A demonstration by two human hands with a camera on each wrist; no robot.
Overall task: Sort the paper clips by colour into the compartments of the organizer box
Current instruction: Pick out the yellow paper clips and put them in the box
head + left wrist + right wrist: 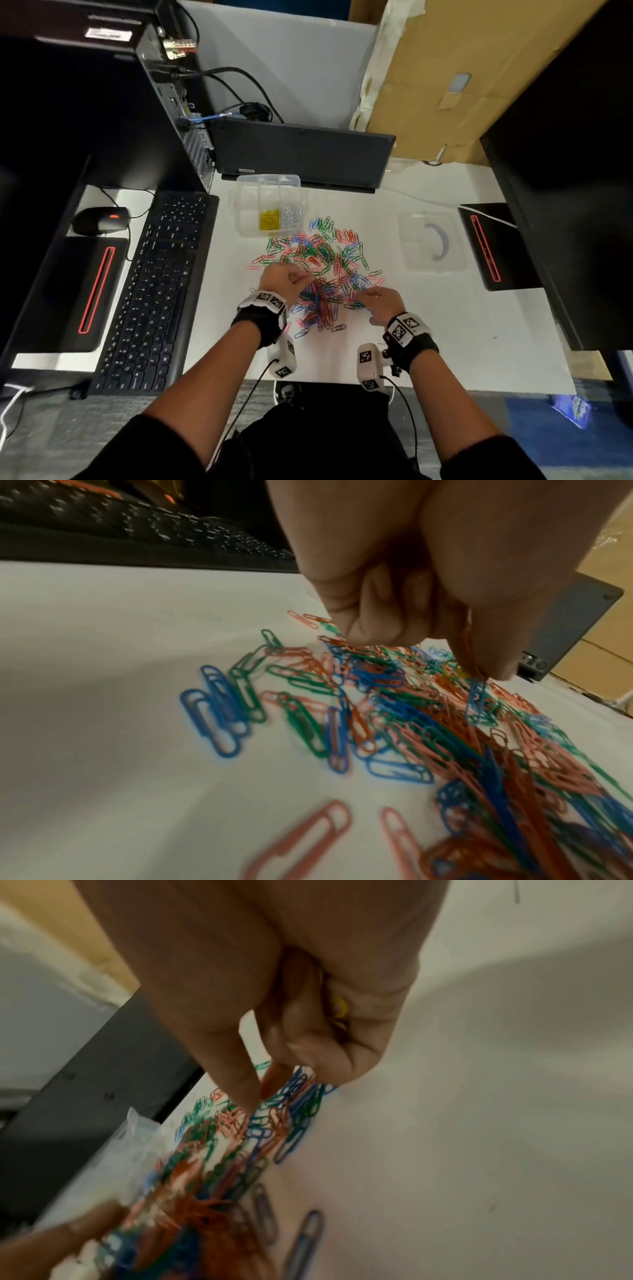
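The left hand pinches clips, apparently blue and orange, over the loose pile. The right hand curls round yellow clips. The operator carries each handful to the organizer box at 11 o'clock, one colour per compartment.

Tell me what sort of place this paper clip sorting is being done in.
Most likely an office or computer workstation. A black keyboard and mouse lie on the white desk, a desktop tower with cables stands behind them, and a closed laptop sits beyond the organizer box.
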